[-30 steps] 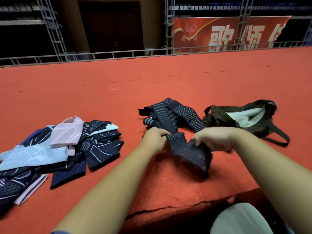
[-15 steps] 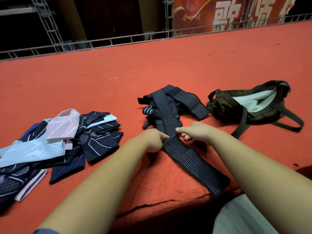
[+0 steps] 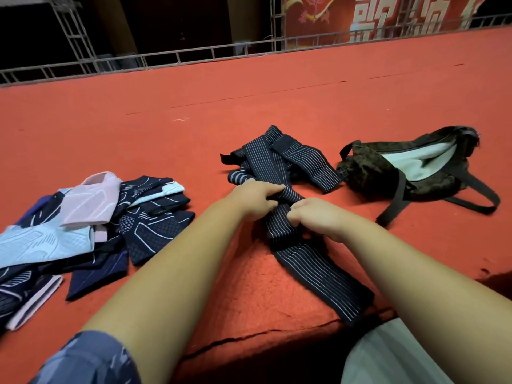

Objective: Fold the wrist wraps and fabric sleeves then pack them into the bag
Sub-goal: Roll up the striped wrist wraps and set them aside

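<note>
**Wrap fold in progress**

Left grip (image 3: 256, 199) and right grip (image 3: 314, 217) both pinch the striped wrist wrap (image 3: 318, 275), lying on the red carpet (image 3: 166, 134) near the open bag (image 3: 388, 178). Advised: align edges squarely, flatten each fold before packing.

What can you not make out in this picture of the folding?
Head view only.
Bag contents: its dark wall hides the inside; only pale lining shows.
Sleeve pile: cut off by the left edge; number unclear.
Right hand fingertips: curled under, hidden by the hand and the striped wrap.
</note>
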{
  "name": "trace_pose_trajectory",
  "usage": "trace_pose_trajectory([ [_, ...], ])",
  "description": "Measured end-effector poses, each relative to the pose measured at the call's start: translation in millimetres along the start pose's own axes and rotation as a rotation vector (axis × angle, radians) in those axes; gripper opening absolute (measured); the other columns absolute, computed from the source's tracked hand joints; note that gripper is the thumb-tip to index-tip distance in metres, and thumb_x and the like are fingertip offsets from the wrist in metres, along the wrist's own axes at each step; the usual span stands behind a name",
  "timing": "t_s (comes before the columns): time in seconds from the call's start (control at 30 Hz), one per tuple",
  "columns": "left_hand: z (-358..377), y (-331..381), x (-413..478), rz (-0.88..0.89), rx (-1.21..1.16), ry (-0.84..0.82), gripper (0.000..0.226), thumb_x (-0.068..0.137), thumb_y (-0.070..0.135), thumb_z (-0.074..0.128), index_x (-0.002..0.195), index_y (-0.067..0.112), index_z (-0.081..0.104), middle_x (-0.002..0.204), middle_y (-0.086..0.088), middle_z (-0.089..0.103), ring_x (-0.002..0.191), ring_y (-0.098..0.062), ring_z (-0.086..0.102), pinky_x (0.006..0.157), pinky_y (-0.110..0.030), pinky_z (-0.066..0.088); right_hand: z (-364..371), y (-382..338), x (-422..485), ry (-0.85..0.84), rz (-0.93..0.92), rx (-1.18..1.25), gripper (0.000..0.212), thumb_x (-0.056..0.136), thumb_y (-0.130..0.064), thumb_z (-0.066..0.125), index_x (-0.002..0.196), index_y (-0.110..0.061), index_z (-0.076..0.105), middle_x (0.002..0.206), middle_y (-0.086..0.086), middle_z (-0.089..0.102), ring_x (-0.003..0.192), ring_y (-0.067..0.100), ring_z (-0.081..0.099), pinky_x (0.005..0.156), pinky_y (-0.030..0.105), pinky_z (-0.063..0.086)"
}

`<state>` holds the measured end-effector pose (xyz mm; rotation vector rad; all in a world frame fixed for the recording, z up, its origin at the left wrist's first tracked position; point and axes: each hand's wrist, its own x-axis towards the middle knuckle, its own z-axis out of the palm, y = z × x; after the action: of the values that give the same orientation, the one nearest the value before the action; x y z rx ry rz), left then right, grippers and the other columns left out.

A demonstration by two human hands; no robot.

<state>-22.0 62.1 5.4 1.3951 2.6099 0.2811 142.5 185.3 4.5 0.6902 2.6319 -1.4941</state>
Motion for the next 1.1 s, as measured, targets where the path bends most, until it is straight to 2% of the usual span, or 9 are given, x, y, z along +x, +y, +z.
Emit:
trace_pose_trajectory([
  [0.2,6.7,11.1,15.7,-0.088,-0.152,0.228,0.033,0.087,0.019,0.077,0.119,0.03,0.079,0.114,0.003,0.078,0.11,-0.021,0.071,0.095,-0.036,0.057,-8.5,0.4,-13.8,0.069,-0.03,-0.025,0.012,0.056,-0.021,0.057,0.068,-0.02,0.054,0.066,0.006,0.045,0.063,0.024,0.041,0.057,0.037,0.032],
  [0.37,-5.9,13.0,6.1,-0.31,-0.448,0.609,0.031,0.081,-0.001,0.053,0.101,0.021,0.06,0.092,-0.008,0.069,0.089,-0.032,0.064,0.074,-0.038,0.053,-21.8,5.9,-17.2,0.131,0.094,-0.031,0.03,0.085,-0.003,0.064,0.066,-0.021,0.049,0.065,0.0,0.055,0.056,0.01,0.053,0.067,0.028,0.038],
  [0.5,-18.4,9.3,-0.8,-0.334,-0.308,0.488,0.022,0.086,0.002,0.053,0.09,0.02,0.065,0.095,-0.009,0.072,0.099,-0.034,0.065,0.073,-0.032,0.044,-36.3,-6.6,-3.5,0.037,0.089,-0.23,0.013,0.089,-0.012,0.066,0.08,-0.003,0.065,0.084,0.006,0.059,0.08,0.014,0.055,0.054,0.029,0.033],
  [0.53,-17.9,9.4,-2.1,-0.34,-0.219,0.427,0.021,0.088,0.007,0.055,0.088,0.022,0.068,0.1,-0.01,0.074,0.105,-0.034,0.065,0.076,-0.031,0.045,-35.6,-17.6,-20.5,-0.009,0.132,-0.063,0.071,0.079,-0.02,0.067,0.127,0.03,0.052,0.069,-0.002,0.062,0.066,0.006,0.057,0.049,0.02,0.034],
  [0.57,-19.2,12.2,-7.3,-0.344,-0.148,0.382,0.019,0.091,0.012,0.056,0.087,0.023,0.071,0.104,-0.01,0.075,0.109,-0.034,0.065,0.08,-0.032,0.048,-36.7,-13.6,-17.2,-0.056,0.142,0.088,0.104,0.067,-0.023,0.062,0.155,0.007,0.016,0.05,-0.01,0.058,0.049,0.0,0.054,0.045,0.012,0.033],
  [0.67,-13.6,18.3,-20.2,-0.334,-0.173,0.193,0.021,0.099,0.025,0.058,0.092,0.013,0.073,0.108,-0.015,0.076,0.103,-0.034,0.069,0.082,-0.035,0.053,-31.6,2.9,-23.9,0.134,0.046,0.432,0.07,0.062,-0.012,0.06,0.124,0.022,0.062,0.055,-0.005,0.065,0.054,0.008,0.062,0.057,0.017,0.05],
  [0.87,-0.2,12.0,-63.4,-0.403,-1.23,-0.365,0.071,0.109,0.066,0.024,0.123,0.008,0.063,0.102,-0.011,0.077,0.095,-0.032,0.07,0.08,-0.037,0.056,-11.2,-25.9,-38.0,0.094,-0.19,0.594,0.066,0.059,0.01,0.038,0.112,0.008,0.078,0.113,0.023,0.078,0.099,0.035,0.067,0.077,0.033,0.05],
  [0.97,-11.9,-1.6,-86.1,-0.295,-1.373,-0.283,0.039,0.111,0.046,0.045,0.124,0.016,0.067,0.113,-0.008,0.073,0.089,-0.02,0.072,0.077,-0.034,0.056,-7.2,-33.6,-42.6,0.119,-0.234,0.641,0.043,0.069,0.016,0.037,0.097,0.019,0.07,0.092,0.018,0.08,0.074,0.022,0.071,0.06,0.022,0.05],
  [1.1,-35.1,-17.3,-108.6,-0.248,-1.278,0.006,0.005,0.105,0.019,0.065,0.107,0.02,0.07,0.102,-0.005,0.075,0.082,-0.015,0.074,0.074,-0.03,0.057,-2.6,-43.5,-40.5,0.152,-0.226,0.452,0.014,0.082,-0.002,0.057,0.072,-0.01,0.059,0.078,-0.002,0.077,0.059,0.011,0.056,0.056,0.029,0.033],
])
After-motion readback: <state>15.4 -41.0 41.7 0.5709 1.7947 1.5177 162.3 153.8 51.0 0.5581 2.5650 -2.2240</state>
